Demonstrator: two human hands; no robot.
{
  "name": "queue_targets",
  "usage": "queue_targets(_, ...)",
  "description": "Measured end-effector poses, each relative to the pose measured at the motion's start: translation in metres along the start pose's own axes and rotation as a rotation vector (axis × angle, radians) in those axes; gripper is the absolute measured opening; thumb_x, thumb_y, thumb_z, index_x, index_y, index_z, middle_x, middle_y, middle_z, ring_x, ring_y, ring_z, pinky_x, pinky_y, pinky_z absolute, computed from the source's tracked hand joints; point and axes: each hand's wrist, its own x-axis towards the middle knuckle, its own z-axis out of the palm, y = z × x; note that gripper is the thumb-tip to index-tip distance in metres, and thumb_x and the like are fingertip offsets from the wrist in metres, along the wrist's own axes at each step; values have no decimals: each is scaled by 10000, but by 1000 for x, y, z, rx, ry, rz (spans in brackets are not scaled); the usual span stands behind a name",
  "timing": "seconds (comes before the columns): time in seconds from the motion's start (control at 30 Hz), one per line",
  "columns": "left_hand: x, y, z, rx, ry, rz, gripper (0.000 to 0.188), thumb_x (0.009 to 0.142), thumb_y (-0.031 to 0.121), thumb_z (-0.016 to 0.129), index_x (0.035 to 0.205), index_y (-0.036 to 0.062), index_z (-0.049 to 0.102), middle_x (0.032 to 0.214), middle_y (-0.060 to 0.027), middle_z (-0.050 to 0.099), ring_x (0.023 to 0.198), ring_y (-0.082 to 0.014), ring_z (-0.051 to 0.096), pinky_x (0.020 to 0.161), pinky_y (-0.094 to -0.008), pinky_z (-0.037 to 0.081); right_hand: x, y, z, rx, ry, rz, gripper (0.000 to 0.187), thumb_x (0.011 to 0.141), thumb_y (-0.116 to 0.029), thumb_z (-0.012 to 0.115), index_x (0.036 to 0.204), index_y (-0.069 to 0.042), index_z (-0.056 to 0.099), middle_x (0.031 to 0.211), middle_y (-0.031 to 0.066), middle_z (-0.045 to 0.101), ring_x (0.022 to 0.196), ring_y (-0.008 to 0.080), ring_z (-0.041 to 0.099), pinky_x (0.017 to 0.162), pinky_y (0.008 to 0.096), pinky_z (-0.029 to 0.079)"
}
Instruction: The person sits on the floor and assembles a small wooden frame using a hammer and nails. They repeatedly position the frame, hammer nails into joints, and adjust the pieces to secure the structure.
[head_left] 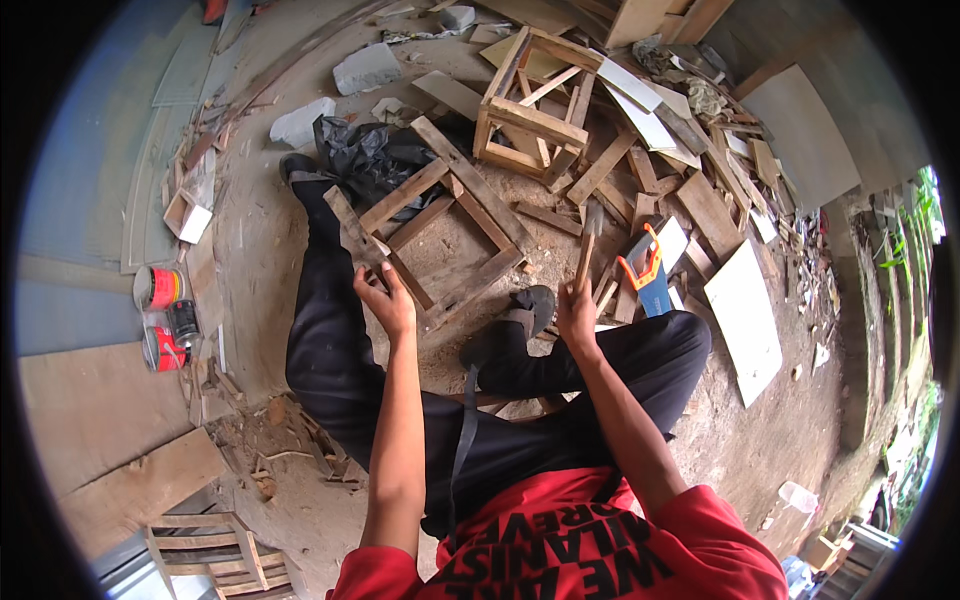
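A wooden frame [467,285] of nailed, worn slats lies on the ground between my legs. My left hand [388,303] grips its left slat, thumb and fingers curled at the wood. A small pale spot shows just above the thumb, too small to make out. My right hand [577,318] is closed round the wooden handle of a hammer [587,248], held upright to the right of the frame with its dark head on top. Beside it, a handsaw [652,285] with an orange handle and blue blade leans on scrap wood near my right knee.
A box-like wooden stool frame [530,115] stands at the back by a heap of scrap wood [710,215]. A white board [745,320] lies at the right. Black plastic [365,160] lies near my left foot, and several cans [160,288] stand at the left.
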Motion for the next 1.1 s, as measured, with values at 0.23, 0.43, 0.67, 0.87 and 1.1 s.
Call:
queue_targets(0.23, -25, 59, 12, 132, -561, 617, 307, 938, 333, 640, 1059, 51, 660, 1107, -208, 665, 1075, -374, 630, 937, -504, 456, 14, 85, -5, -414, 8, 162, 483, 932, -434, 661, 886, 44, 614, 818, 297, 669, 824, 486, 661, 746, 544, 506)
queue_targets(0.43, -39, 64, 12, 691, -878, 563, 622, 919, 604, 555, 1176, 42, 621, 832, -229, 717, 791, -423, 703, 706, -514, 543, 19, 97, 9, -495, -23, 101, 375, 892, -319, 706, 1026, 3, 569, 991, 256, 659, 942, 461, 640, 816, 549, 507)
queue_targets(0.67, -65, 60, 10, 769, -765, 493, 634, 948, 575, 542, 1256, 22, 564, 751, -224, 705, 657, -383, 711, 577, -491, 559, 25, 110, 7, -405, 158, -243, 468, 852, -147, 706, 1220, 52, 496, 1088, 289, 561, 1033, 465, 564, 886, 516, 476)
queue_targets(0.87, -82, 67, 6, 707, -687, 281, 538, 980, 513, 526, 1140, 0, 558, 823, -254, 706, 753, -402, 719, 637, -462, 590, 25, 90, 4, -269, 130, -284, 466, 876, -178, 731, 1227, 22, 498, 1054, 237, 584, 965, 368, 604, 831, 436, 508)
queue_targets(1.1, -99, 80, -1, 671, -792, 83, 566, 990, 437, 547, 1263, -50, 455, 945, -292, 689, 861, -431, 703, 721, -489, 591, 7, 50, 7, -98, -154, -133, 363, 932, -248, 706, 1139, 21, 578, 934, 174, 684, 850, 274, 696, 754, 371, 555)
